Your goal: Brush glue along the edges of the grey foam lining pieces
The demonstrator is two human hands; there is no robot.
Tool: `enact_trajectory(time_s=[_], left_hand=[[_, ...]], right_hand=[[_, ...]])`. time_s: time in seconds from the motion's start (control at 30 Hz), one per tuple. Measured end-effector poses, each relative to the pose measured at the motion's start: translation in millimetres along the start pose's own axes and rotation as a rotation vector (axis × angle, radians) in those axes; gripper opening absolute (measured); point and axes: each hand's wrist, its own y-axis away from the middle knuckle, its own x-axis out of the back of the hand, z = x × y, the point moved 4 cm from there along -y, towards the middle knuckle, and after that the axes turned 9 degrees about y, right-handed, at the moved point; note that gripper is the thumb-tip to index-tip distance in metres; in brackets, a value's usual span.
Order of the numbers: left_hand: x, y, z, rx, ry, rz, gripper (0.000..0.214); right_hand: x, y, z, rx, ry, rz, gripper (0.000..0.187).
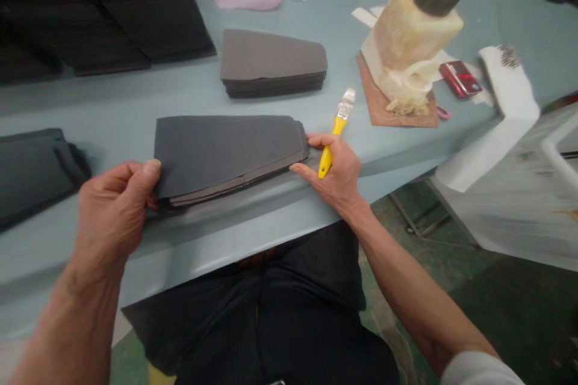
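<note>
Dark grey tapered panels lie in a stack on the table in front of me, their lower edges showing in brownish grey layers. At the wide end, my left hand pinches the corner of the top panel between thumb and fingers. My right hand touches the narrow end with thumb and fingertips. Tucked in that same hand is a yellow-handled paintbrush, its bristles pointing up and away from me. Behind lies a second stack of brownish grey tapered pieces.
A glue-crusted pale container with a dark handle stands on a brown board at the right. Near it are a red box and a white strip. Dark pieces lie left; black stacks sit behind.
</note>
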Motion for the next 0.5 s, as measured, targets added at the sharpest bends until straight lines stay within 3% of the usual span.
enact_trajectory(time_s=[0.2, 0.5], left_hand=[[1.5, -7.2, -9.5, 0.057, 0.161, -0.030, 0.047], [-10.2, -15.0, 12.9, 0.011, 0.370, -0.005, 0.054]], right_hand=[[1.4, 1.7, 3.0, -0.017, -0.036, -0.023, 0.061], [1.7, 4.1, 3.2, -0.014, -0.029, -0.014, 0.057]])
